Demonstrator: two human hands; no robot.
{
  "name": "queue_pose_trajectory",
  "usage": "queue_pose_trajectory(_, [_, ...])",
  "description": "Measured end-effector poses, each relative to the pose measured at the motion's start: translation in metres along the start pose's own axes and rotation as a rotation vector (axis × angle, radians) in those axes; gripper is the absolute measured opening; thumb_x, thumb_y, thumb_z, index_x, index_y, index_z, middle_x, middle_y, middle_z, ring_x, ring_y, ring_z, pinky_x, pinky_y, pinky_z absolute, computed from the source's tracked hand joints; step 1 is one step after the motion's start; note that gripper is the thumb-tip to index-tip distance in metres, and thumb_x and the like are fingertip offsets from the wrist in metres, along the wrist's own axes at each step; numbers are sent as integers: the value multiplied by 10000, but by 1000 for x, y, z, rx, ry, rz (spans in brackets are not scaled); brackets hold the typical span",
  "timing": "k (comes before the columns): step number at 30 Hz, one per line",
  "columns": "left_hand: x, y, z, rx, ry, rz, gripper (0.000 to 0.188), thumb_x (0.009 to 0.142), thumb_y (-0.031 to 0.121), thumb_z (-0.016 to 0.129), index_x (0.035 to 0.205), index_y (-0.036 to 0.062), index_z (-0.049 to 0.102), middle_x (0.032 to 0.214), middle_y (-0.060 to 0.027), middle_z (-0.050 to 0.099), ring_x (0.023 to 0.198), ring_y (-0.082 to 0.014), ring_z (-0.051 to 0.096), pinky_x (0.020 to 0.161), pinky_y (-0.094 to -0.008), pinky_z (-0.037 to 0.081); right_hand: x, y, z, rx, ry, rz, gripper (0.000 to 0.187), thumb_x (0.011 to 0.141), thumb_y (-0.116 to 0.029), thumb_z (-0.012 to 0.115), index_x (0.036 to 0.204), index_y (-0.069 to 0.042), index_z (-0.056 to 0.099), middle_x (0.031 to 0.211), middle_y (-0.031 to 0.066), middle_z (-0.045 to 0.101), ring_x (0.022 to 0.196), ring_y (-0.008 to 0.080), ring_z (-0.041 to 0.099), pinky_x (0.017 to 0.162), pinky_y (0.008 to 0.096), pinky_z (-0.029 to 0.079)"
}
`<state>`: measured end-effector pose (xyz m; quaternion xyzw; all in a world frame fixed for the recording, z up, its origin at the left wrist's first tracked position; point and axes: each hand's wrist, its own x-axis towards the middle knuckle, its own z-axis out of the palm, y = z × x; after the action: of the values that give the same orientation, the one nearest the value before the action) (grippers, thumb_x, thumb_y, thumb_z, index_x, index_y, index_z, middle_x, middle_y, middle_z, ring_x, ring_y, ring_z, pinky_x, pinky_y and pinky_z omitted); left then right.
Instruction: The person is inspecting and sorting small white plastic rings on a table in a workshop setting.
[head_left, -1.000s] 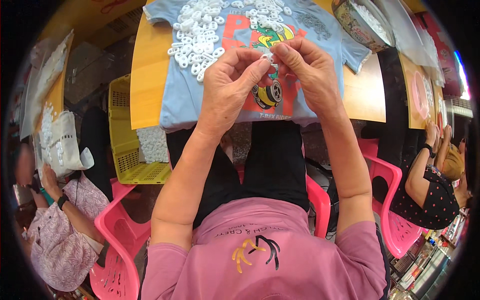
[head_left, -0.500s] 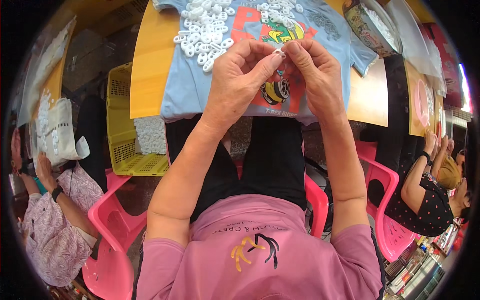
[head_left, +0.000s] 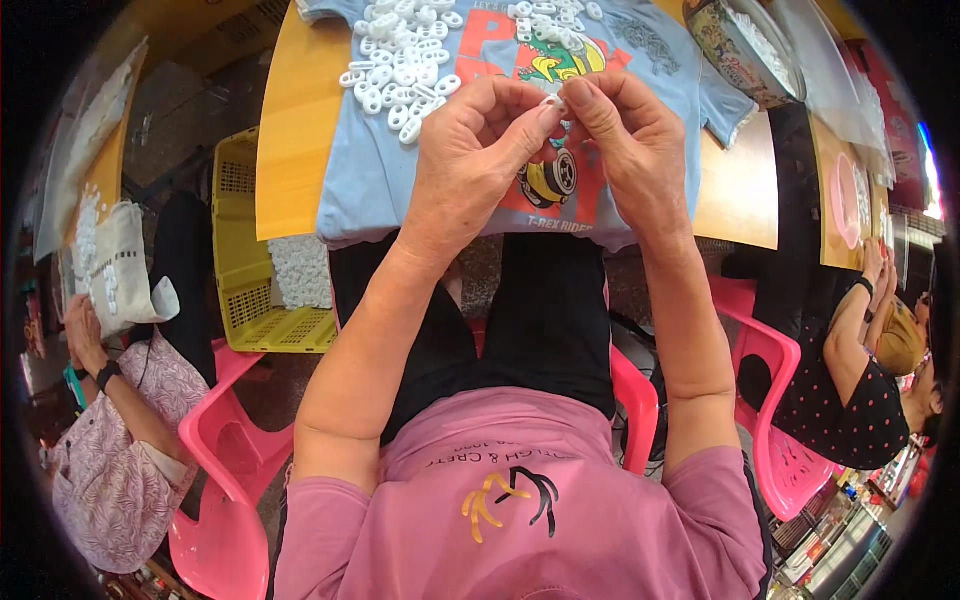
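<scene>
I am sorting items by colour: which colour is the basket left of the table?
Yellow; the basket shows best in the head view.

A yellow crate stands beside pink chairs under the table.

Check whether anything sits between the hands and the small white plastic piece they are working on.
Nothing visible does. The left hand and right hand already pinch the small white plastic piece directly between their fingertips, above the light blue printed T-shirt spread on the table.

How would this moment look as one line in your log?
left hand + right hand: pinching small white plastic piece | above blue shirt | white pieces pile behind
</scene>
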<state>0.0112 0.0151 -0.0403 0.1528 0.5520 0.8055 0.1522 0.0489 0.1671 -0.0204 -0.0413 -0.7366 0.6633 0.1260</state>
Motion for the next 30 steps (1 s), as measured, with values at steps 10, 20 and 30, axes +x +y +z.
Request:
queue_pose_trajectory(10, [-1,-1,0,6,6,0,138,918,102,647,985,-18,637,850,-51,689,758,-73,643,652,-208,529,0,3,-2,-214,-25,-180,167,928,-148,661,990,7,669,828,4,651,716,52,565,626,182,445])
queue_pose_trajectory(20, [1,-3,-2,35,21,32,136,912,88,649,979,-30,639,833,-66,689,712,-89,647,632,-211,533,-5,9,10,-268,86,-176,150,936,-140,649,960,8,667,807,7,656,745,52,588,652,187,475])
queue_pose_trajectory(30, [0,0,1,28,-11,3,155,932,115,624,1000,-24,624,826,-62,684,720,-91,634,660,-227,522,9,-9,-28,-601,-135,-449,157,923,-115,643,1028,1,644,885,65,656,735,138,613,627,275,503])
